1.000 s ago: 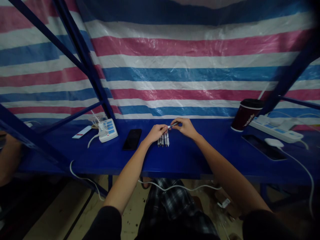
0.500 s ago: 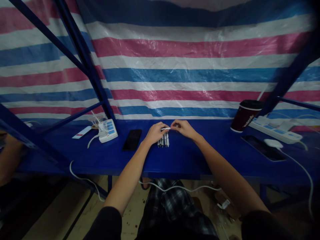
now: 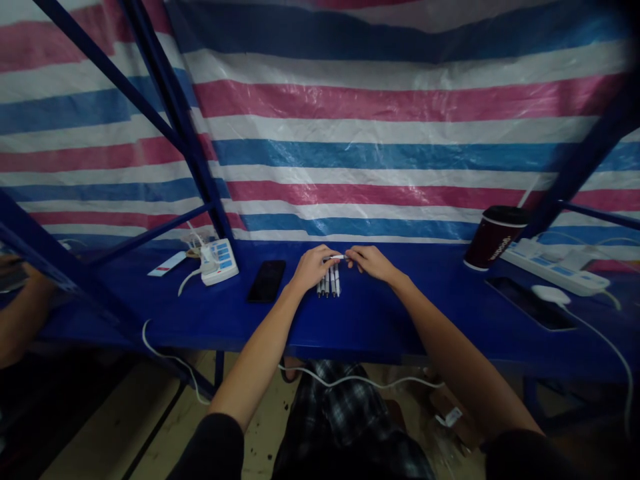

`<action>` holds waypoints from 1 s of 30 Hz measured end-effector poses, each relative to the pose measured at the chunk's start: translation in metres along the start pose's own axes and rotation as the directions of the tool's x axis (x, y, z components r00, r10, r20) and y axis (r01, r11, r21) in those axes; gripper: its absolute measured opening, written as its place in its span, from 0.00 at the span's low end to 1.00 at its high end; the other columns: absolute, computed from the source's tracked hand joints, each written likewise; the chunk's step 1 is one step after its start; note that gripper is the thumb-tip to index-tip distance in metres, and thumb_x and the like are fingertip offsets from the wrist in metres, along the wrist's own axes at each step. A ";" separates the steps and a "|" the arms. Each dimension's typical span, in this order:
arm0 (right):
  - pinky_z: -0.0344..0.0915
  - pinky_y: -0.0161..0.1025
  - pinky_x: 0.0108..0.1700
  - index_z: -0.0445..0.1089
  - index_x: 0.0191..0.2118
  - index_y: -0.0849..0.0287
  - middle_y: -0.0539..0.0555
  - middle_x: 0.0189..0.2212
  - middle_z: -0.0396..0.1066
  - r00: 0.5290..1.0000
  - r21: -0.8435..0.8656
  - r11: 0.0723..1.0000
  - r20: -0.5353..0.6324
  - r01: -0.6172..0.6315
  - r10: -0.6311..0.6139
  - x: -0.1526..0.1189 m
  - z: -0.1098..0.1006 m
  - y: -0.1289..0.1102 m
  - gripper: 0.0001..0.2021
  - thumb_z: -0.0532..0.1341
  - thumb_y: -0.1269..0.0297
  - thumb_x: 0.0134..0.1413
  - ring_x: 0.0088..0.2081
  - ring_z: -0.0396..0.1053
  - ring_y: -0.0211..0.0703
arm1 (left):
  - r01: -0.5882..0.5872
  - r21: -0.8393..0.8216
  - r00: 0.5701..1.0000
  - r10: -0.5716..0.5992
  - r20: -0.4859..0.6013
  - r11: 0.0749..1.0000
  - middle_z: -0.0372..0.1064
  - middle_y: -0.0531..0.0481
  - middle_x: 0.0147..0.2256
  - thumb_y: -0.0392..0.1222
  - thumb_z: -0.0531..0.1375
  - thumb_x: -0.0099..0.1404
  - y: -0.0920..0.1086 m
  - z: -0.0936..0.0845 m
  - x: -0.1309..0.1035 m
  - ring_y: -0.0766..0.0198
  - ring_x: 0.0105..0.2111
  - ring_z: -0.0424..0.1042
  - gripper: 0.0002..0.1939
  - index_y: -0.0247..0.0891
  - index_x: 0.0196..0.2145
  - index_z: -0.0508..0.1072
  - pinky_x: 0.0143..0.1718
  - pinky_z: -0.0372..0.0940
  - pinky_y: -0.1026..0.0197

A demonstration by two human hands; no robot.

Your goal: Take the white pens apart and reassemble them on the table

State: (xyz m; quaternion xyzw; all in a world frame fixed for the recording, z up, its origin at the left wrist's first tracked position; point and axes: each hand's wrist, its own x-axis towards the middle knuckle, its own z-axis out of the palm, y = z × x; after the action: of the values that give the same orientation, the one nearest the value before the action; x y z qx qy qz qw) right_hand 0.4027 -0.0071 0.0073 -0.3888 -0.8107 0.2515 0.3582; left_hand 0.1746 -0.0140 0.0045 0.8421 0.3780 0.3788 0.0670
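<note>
The person's left hand (image 3: 311,265) pinches a slim, white-barrelled pen (image 3: 338,257) between thumb and fingers, and the right hand (image 3: 371,261) is closed in a narrow pinch on its other end. Only a short middle stretch shows between the two grips; the fingers cover both tips.

A second ago the pen slanted up toward the right hand, with a dark length showing in those fingers. Now it lies nearly level, mostly white is visible, and the right fingers are curled more tightly at its end. This suggests that the work is at the right-hand end of the pen, though whether parts are being joined, parted or turned cannot be told.

Just toward the body from the left grip, a row of slender white-and-grey pens with dark tips (image 3: 328,283) lies side by side on the blue, smooth-topped table (image 3: 400,300). The row looks unchanged, so the handling concerns the held pen alone. Left of the grip is a black, rectangular phone (image 3: 267,281); well apart to its right stands a dark maroon, lidded cup (image 3: 494,239).
</note>
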 end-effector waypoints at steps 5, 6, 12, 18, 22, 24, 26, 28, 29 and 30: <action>0.63 0.37 0.31 0.72 0.41 0.58 0.52 0.31 0.76 1.000 0.003 1.000 0.010 -0.007 0.007 0.000 0.000 -0.001 0.13 0.60 0.52 0.65 0.22 0.68 0.38 | 0.005 0.008 1.000 -0.005 0.002 1.000 0.77 0.48 0.43 0.46 0.60 0.73 -0.001 0.000 0.000 0.59 0.43 0.76 0.12 0.46 0.48 0.82 0.46 0.68 0.58; 0.63 0.37 0.30 0.72 0.41 0.58 0.52 0.31 0.77 1.000 -0.001 1.000 0.007 -0.008 0.008 0.000 0.000 -0.001 0.14 0.59 0.52 0.66 0.22 0.68 0.37 | 0.000 0.005 1.000 0.000 0.001 1.000 0.77 0.48 0.43 0.46 0.59 0.73 -0.001 0.000 -0.001 0.59 0.43 0.76 0.12 0.46 0.48 0.82 0.46 0.68 0.58; 0.61 0.36 0.31 0.73 0.39 0.58 0.52 0.29 0.76 1.000 -0.034 0.999 -0.001 -0.009 0.009 0.001 0.000 -0.002 0.13 0.61 0.53 0.64 0.25 0.68 0.40 | 0.002 -0.008 1.000 -0.002 0.011 1.000 0.78 0.48 0.41 0.50 0.58 0.74 -0.002 0.000 -0.001 0.58 0.42 0.76 0.15 0.45 0.48 0.82 0.44 0.67 0.58; 0.60 0.38 0.35 0.75 0.40 0.58 0.51 0.26 0.74 0.998 -0.093 0.994 0.007 0.056 -0.056 0.001 -0.003 -0.004 0.12 0.61 0.56 0.64 0.29 0.70 0.42 | 0.011 0.009 0.999 -0.011 0.047 1.000 0.78 0.48 0.41 0.49 0.58 0.74 -0.001 -0.001 -0.002 0.59 0.41 0.76 0.14 0.46 0.47 0.83 0.45 0.66 0.58; 0.58 0.37 0.31 0.74 0.36 0.59 0.48 0.23 0.70 0.999 -0.014 1.000 0.040 0.020 -0.019 0.002 -0.002 0.001 0.13 0.60 0.54 0.64 0.25 0.66 0.39 | 0.001 0.025 0.998 -0.003 0.064 1.000 0.78 0.49 0.40 0.51 0.57 0.74 0.002 -0.002 -0.002 0.59 0.40 0.75 0.15 0.47 0.46 0.83 0.47 0.66 0.57; 0.60 0.36 0.28 0.71 0.35 0.59 0.49 0.23 0.70 0.996 0.140 0.989 0.083 -0.050 0.039 0.003 0.002 0.003 0.15 0.60 0.52 0.64 0.22 0.65 0.38 | -0.010 0.064 1.000 0.010 0.009 0.998 0.78 0.48 0.41 0.50 0.59 0.73 0.004 -0.004 0.000 0.56 0.44 0.73 0.13 0.47 0.45 0.83 0.52 0.64 0.53; 0.63 0.36 0.27 0.67 0.37 0.58 0.50 0.24 0.73 0.981 0.335 0.930 0.164 -0.150 0.099 0.004 0.008 0.002 0.16 0.60 0.48 0.64 0.21 0.67 0.38 | 0.011 0.094 0.989 0.003 -0.151 0.996 0.75 0.45 0.48 0.51 0.63 0.70 0.004 -0.006 0.002 0.52 0.53 0.69 0.15 0.46 0.51 0.80 0.59 0.60 0.48; 0.67 0.37 0.28 0.65 0.40 0.58 0.53 0.26 0.75 0.963 0.478 0.851 0.247 -0.217 0.106 0.005 0.015 -0.002 0.18 0.61 0.46 0.63 0.22 0.71 0.40 | 0.058 0.057 0.948 -0.037 -0.315 0.997 0.69 0.43 0.57 0.51 0.66 0.67 0.004 -0.008 0.004 0.49 0.59 0.64 0.25 0.46 0.60 0.73 0.62 0.57 0.45; 0.69 0.38 0.29 0.64 0.41 0.58 0.53 0.26 0.76 0.957 0.523 0.822 0.275 -0.228 0.091 0.005 0.018 -0.004 0.20 0.62 0.44 0.62 0.23 0.73 0.41 | 0.072 0.014 0.933 -0.062 -0.355 0.997 0.66 0.42 0.59 0.50 0.67 0.67 0.003 -0.009 0.004 0.49 0.60 0.63 0.29 0.46 0.63 0.69 0.62 0.58 0.45; 0.70 0.38 0.30 0.64 0.42 0.58 0.53 0.26 0.76 0.954 0.555 0.800 0.289 -0.229 0.072 0.005 0.020 -0.006 0.21 0.63 0.43 0.61 0.24 0.73 0.41 | 0.076 -0.036 0.928 -0.084 -0.362 0.996 0.65 0.41 0.59 0.50 0.66 0.67 0.003 -0.009 0.005 0.50 0.60 0.63 0.31 0.47 0.65 0.67 0.61 0.59 0.46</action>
State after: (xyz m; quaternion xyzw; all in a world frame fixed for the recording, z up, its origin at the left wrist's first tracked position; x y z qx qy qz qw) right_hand 0.3817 -0.0092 0.0010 -0.2887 -0.6999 0.5628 0.3319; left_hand 0.1718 -0.0142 0.0152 0.7406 0.4138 0.5290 0.0205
